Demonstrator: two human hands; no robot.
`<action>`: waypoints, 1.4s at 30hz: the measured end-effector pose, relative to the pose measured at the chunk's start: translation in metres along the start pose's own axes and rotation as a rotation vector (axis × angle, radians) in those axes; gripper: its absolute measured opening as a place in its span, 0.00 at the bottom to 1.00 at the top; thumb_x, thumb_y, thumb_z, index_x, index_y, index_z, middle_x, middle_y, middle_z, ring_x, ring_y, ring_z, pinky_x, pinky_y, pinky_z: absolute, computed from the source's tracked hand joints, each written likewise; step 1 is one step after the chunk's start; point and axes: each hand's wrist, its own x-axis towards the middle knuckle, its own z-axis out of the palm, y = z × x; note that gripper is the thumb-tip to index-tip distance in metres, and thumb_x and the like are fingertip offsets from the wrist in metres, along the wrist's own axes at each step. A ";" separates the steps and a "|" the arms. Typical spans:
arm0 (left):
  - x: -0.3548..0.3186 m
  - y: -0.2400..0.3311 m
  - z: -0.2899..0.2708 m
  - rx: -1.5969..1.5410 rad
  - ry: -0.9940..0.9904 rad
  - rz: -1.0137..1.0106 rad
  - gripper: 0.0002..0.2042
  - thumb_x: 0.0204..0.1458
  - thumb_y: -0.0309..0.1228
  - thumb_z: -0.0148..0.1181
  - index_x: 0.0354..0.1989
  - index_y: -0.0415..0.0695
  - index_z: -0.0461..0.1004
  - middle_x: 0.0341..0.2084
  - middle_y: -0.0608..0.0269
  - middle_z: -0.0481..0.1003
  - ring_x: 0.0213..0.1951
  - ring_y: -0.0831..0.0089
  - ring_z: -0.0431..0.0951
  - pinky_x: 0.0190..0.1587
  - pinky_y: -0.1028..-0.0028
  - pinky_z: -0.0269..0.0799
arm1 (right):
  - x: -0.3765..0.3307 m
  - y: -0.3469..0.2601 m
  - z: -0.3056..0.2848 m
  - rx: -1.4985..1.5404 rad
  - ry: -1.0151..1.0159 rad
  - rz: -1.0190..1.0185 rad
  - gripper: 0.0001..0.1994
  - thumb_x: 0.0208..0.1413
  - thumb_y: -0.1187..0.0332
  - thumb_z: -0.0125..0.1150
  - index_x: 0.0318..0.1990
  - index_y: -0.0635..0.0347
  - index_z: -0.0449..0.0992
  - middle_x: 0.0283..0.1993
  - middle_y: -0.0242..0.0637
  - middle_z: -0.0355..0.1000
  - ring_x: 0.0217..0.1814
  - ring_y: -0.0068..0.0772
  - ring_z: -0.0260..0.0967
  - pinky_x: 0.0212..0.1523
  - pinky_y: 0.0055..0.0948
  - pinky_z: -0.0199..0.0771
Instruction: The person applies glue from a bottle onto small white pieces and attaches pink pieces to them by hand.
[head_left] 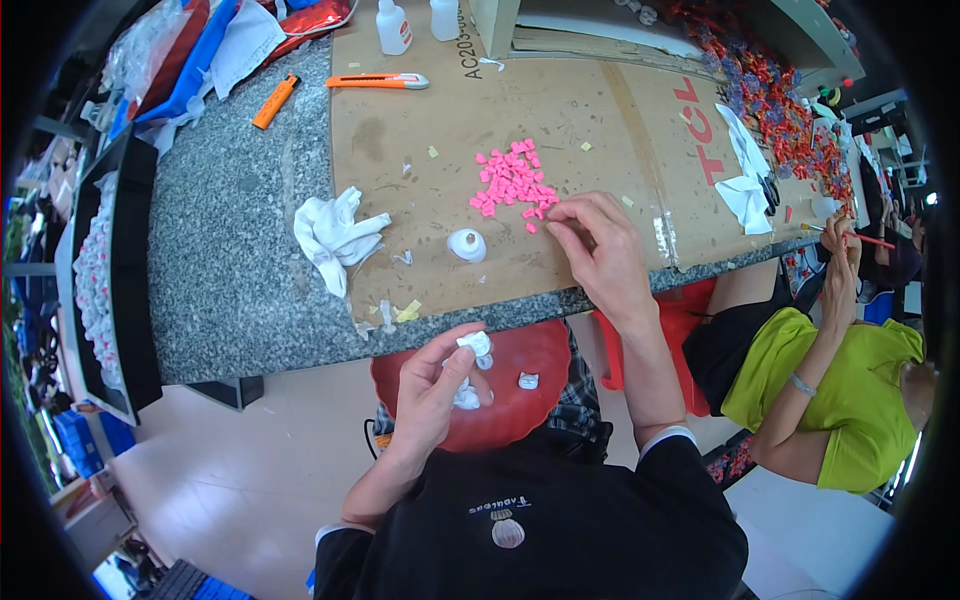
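Observation:
My left hand (pixel 432 385) is closed on a small white figure piece (pixel 473 343), held over a red basin (pixel 545 405) on my lap. Below it, more white pieces show by my fingers, and a single white piece (pixel 528 381) lies in the basin. My right hand (pixel 592 238) reaches to the right edge of a heap of small pink pieces (pixel 510 180) on the cardboard. Its thumb and forefinger are pinched together; whether a pink piece sits between them is too small to tell. A small white bottle (pixel 467 245) stands between the hands.
White gloves (pixel 338 238) lie at the left on the granite table (pixel 225 260). An orange cutter (pixel 378 81) and an orange tool (pixel 276 101) lie further back, near two white bottles (pixel 393 27). A black tray (pixel 140 290) stands left. A co-worker in yellow-green (pixel 830 390) sits right, holding a brush.

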 end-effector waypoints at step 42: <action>-0.004 -0.022 0.005 0.523 0.098 0.410 0.11 0.47 0.18 0.58 0.41 0.36 0.75 0.33 0.56 0.75 0.25 0.78 0.76 0.27 0.82 0.73 | -0.089 -0.042 0.021 0.344 -0.089 -0.029 0.06 0.38 0.79 0.65 0.27 0.63 0.77 0.26 0.35 0.73 0.28 0.31 0.67 0.30 0.26 0.66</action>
